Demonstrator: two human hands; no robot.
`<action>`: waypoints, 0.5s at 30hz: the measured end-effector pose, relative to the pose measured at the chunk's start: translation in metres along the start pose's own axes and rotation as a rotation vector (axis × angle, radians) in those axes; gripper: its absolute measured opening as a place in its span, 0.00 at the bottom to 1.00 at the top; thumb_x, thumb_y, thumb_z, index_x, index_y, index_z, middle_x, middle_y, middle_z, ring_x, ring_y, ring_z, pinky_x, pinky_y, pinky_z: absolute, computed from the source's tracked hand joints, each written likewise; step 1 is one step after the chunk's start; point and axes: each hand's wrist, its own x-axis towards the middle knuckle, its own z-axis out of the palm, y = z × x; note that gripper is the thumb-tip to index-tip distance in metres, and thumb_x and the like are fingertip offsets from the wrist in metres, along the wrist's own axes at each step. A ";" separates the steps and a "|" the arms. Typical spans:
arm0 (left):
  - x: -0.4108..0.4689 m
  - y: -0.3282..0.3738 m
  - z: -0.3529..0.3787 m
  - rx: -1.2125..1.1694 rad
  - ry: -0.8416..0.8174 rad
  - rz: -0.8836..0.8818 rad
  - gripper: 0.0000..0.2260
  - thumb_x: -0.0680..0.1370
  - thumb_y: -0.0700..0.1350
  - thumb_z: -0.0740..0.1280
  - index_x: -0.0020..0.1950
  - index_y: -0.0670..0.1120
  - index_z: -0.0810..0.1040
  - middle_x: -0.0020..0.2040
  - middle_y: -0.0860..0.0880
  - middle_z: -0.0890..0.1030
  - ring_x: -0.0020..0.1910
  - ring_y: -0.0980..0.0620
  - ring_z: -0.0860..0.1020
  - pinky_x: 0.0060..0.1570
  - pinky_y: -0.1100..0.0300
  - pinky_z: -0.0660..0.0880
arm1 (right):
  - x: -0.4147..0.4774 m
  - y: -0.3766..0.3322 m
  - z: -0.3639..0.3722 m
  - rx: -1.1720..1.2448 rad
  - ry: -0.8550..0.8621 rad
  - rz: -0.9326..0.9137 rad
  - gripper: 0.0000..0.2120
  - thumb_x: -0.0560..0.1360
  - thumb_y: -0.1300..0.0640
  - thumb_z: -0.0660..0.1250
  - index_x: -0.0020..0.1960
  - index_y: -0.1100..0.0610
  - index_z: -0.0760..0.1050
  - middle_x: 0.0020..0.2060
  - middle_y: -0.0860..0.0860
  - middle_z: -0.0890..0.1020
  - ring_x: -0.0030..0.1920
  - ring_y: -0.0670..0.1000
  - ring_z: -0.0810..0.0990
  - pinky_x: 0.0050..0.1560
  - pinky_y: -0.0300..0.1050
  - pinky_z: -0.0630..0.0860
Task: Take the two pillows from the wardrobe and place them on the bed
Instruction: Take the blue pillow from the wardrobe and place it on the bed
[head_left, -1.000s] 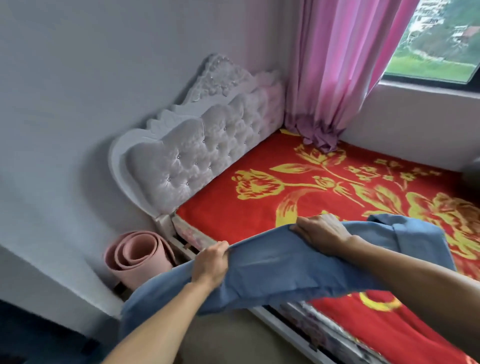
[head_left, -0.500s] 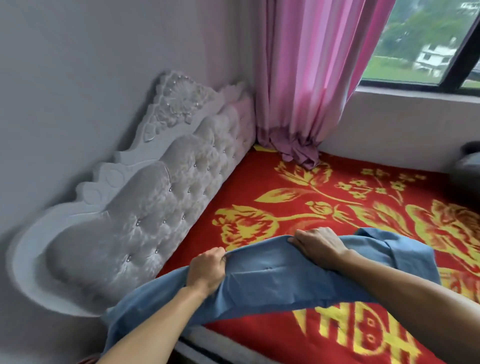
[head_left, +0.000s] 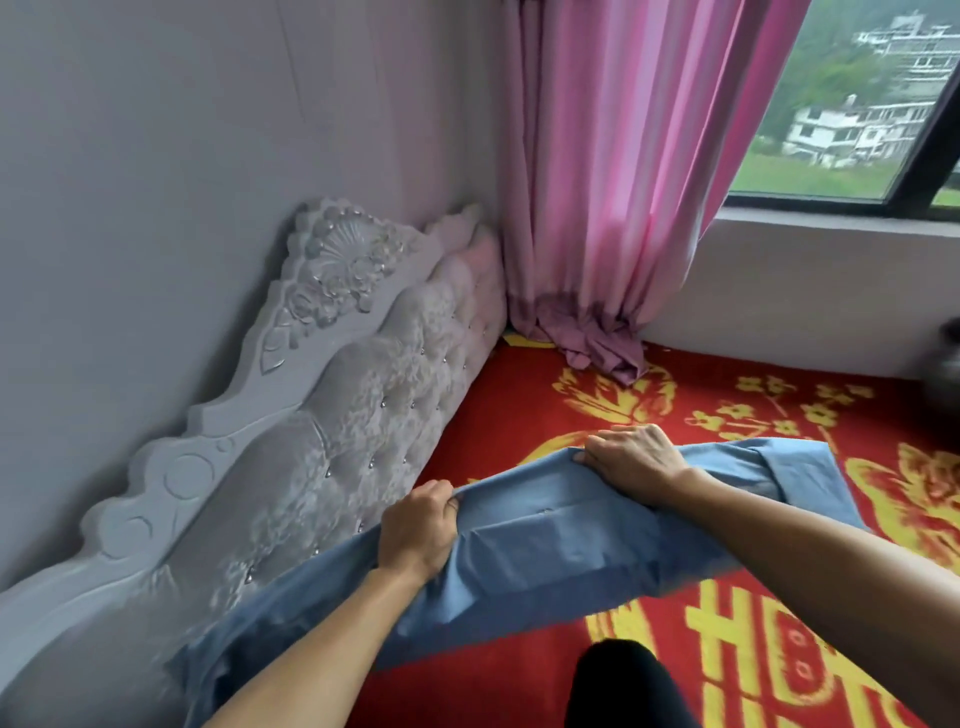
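Blue pillow (head_left: 545, 561) now carried closer to headboard (head_left: 332, 405).

Matt blue cloth pillow (head_left: 545, 561), plush red blanket (head_left: 519, 686), tufted velvety headboard (head_left: 332, 431).

Open bed ahead, walled in on two sides

The red bed (head_left: 519, 395) lies bare ahead of the blue pillow (head_left: 545, 545); the tufted headboard (head_left: 363, 395) blocks the left, the bunched pink curtain (head_left: 597, 343) fills the far corner, a dark knee (head_left: 623, 686) intrudes below.
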 end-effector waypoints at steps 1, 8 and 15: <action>0.011 -0.003 0.005 -0.008 0.016 -0.014 0.09 0.76 0.43 0.61 0.37 0.44 0.71 0.39 0.44 0.80 0.39 0.39 0.78 0.34 0.53 0.68 | 0.015 0.006 0.004 -0.015 0.007 -0.019 0.19 0.80 0.41 0.52 0.49 0.52 0.75 0.47 0.47 0.82 0.53 0.51 0.80 0.44 0.46 0.73; 0.101 -0.020 0.061 -0.005 0.089 -0.134 0.10 0.77 0.43 0.63 0.36 0.43 0.71 0.37 0.44 0.79 0.36 0.39 0.77 0.32 0.53 0.68 | 0.135 0.064 0.059 -0.047 0.032 -0.115 0.19 0.80 0.42 0.54 0.48 0.54 0.77 0.46 0.50 0.83 0.51 0.55 0.80 0.49 0.48 0.73; 0.216 -0.022 0.159 0.002 0.100 -0.243 0.11 0.75 0.40 0.69 0.34 0.42 0.72 0.35 0.44 0.78 0.34 0.40 0.77 0.29 0.53 0.71 | 0.264 0.152 0.158 -0.019 0.127 -0.150 0.14 0.73 0.48 0.71 0.34 0.55 0.76 0.31 0.52 0.79 0.34 0.57 0.80 0.34 0.48 0.76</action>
